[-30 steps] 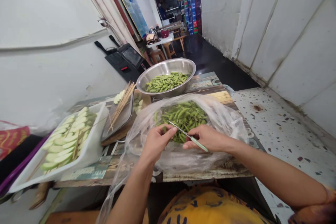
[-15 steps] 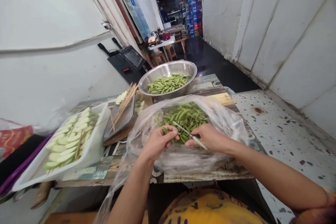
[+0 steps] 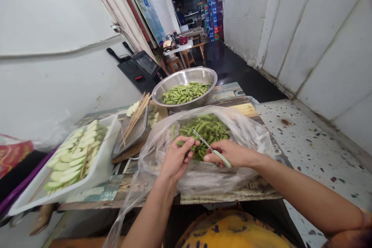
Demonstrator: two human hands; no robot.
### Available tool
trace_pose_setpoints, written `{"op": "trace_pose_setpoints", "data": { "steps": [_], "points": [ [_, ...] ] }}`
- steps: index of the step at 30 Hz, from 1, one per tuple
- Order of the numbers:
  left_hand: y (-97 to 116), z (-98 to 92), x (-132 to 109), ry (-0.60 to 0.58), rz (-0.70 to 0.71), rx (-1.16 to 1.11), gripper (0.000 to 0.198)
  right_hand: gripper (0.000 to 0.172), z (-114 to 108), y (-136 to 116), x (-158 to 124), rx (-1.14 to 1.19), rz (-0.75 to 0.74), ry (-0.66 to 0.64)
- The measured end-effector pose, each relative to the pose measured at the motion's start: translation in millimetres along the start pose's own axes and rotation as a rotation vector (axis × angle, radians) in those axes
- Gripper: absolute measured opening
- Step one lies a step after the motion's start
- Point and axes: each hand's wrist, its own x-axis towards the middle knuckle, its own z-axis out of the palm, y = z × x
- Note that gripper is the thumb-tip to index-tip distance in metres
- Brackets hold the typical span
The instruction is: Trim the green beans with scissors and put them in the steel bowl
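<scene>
Surface (image 3: 228, 92): open bag (image 3: 254, 141) of green pods (image 3: 209, 124), steel bowl (image 3: 188, 103) of more behind it.
Noted over the bag: left hand (image 3: 176, 159) and right hand (image 3: 234, 153); the right's fingers grip green-handled scissors (image 3: 222, 158), tips just beside the left's fingers, which I see pinched on a single pod (image 3: 179, 143).

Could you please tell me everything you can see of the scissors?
The scissors have slim, silvery blades that look like metal and a pale green handle, possibly plastic. The right hand grips the handle. The blades slant forward and leftward, over the green pods in the clear plastic bag, with tips close to the left hand. Whether they are open is unclear.
</scene>
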Motion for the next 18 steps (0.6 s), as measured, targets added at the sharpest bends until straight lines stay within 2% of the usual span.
{"op": "trace_pose_setpoints", "data": {
  "steps": [5,10,13,16,18],
  "points": [
    [-2.9,5.9,-1.6,-0.012,-0.024,0.012,0.033,0.048,1.2,-1.5,-0.8,0.049,-0.009,-0.007],
    [-4.0,4.4,-0.6,-0.018,-0.005,0.030,0.028,0.047,3.1,-0.3,-0.6,0.076,0.006,0.055],
    [3.8,-5.8,4.9,0.011,-0.008,-0.020,0.024,0.046,3.7,2.5,1.5,0.098,0.018,0.090],
    [15.6,-23.8,18.1,0.052,-0.060,-0.124,0.018,0.044,3.4,4.9,4.0,0.079,0.014,0.101],
    [21.1,-37.3,30.2,0.072,-0.054,-0.102,0.015,0.044,2.8,5.0,4.6,0.061,0.021,0.101]
  ]
}}
